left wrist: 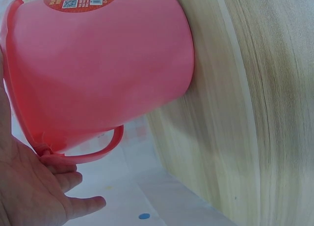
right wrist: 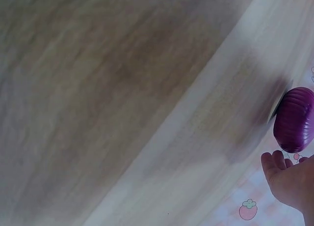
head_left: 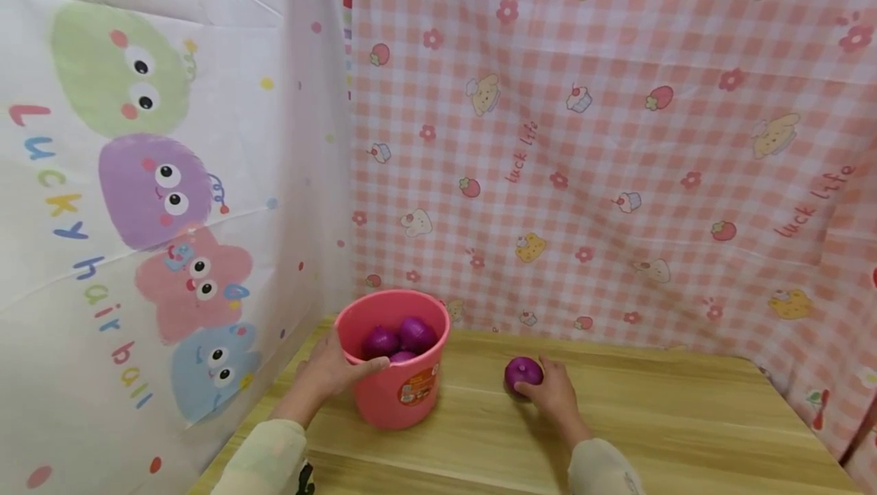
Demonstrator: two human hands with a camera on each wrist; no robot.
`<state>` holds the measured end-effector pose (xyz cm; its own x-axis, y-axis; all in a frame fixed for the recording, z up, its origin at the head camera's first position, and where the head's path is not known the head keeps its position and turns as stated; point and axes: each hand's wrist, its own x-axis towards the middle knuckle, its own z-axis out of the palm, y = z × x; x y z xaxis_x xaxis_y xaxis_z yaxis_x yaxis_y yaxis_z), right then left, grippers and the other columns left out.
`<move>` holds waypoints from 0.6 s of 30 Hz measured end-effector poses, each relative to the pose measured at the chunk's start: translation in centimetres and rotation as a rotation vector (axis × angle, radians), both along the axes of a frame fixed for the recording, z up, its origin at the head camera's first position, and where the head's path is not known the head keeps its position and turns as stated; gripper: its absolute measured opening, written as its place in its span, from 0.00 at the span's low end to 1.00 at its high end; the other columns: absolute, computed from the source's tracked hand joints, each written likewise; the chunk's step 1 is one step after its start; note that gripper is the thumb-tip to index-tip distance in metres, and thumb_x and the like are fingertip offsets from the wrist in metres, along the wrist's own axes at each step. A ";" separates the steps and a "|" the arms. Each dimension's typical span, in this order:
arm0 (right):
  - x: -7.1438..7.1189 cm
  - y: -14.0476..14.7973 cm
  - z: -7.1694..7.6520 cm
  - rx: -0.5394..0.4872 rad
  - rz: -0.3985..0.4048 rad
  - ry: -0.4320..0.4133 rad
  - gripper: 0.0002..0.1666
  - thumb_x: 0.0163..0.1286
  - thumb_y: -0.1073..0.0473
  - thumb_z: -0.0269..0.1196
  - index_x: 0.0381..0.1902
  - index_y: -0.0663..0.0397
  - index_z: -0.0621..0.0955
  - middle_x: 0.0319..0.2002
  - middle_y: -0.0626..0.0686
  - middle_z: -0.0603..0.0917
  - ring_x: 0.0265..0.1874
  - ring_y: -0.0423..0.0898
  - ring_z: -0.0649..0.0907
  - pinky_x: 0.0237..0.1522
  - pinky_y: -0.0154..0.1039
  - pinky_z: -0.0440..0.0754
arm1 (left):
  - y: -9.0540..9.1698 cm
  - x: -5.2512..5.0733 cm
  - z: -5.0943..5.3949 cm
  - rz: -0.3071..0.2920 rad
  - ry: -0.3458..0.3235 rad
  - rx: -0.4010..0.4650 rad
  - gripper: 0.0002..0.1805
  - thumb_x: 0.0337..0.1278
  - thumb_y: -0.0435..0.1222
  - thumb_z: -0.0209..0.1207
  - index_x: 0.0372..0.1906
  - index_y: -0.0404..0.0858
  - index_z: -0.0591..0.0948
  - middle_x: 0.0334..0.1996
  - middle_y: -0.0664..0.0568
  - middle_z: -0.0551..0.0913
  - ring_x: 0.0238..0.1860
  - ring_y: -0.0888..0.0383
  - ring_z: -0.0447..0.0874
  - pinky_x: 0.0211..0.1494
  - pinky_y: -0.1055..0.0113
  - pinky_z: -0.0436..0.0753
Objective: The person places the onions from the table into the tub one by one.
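Note:
A pink bucket (head_left: 397,388) stands upright on the table, holding several purple onions (head_left: 416,335). My left hand (head_left: 334,368) rests against the rim at its near left, thumb laid along the front. In the left wrist view, the fingers of that hand (left wrist: 29,191) extend past the rim beside the pink handle (left wrist: 105,150). Further right, my right hand (head_left: 556,396) pinches another purple onion (head_left: 523,375), its thumb across the front and a finger at the far side. The right wrist view shows this onion (right wrist: 295,120) low over the table, fingertips close by; the thumb is hidden there.
The wood-grain table (head_left: 658,411) extends to the right of the hands. A pink checked cloth (head_left: 617,152) hangs along its back edge, and a white printed cloth (head_left: 288,198) hangs along the left side near the bucket.

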<state>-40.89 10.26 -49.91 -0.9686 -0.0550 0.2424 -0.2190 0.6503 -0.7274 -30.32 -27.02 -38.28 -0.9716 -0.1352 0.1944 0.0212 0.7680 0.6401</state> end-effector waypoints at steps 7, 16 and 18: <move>0.1 -0.2 -0.1 0.040 0.004 0.024 0.50 0.55 0.59 0.75 0.66 0.80 0.64 0.59 0.79 0.68 0.58 0.75 0.72 0.60 0.66 0.70 | 0.2 0.0 -0.1 0.006 -0.002 0.005 0.61 0.42 0.66 0.70 0.76 0.43 0.54 0.68 0.40 0.69 0.67 0.39 0.67 0.61 0.27 0.63; 0.0 -0.3 -0.4 0.056 0.024 0.098 0.35 0.53 0.62 0.75 0.56 0.75 0.75 0.49 0.73 0.77 0.51 0.69 0.78 0.56 0.64 0.74 | 0.2 0.1 0.0 0.022 -0.017 0.000 0.63 0.40 0.68 0.69 0.77 0.42 0.53 0.68 0.39 0.69 0.67 0.38 0.67 0.61 0.27 0.62; 0.0 -0.4 -0.5 0.060 0.016 0.096 0.35 0.54 0.61 0.75 0.55 0.75 0.75 0.48 0.72 0.78 0.50 0.69 0.79 0.55 0.64 0.74 | 0.1 0.1 0.0 0.025 -0.020 -0.004 0.65 0.39 0.70 0.68 0.77 0.41 0.53 0.68 0.38 0.69 0.68 0.38 0.66 0.61 0.27 0.62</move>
<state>-40.86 9.86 -50.37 -0.9399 -0.0875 0.3300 -0.2965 0.6882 -0.6621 -30.17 -26.96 -38.28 -0.9715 -0.1587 0.1758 -0.0106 0.7706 0.6372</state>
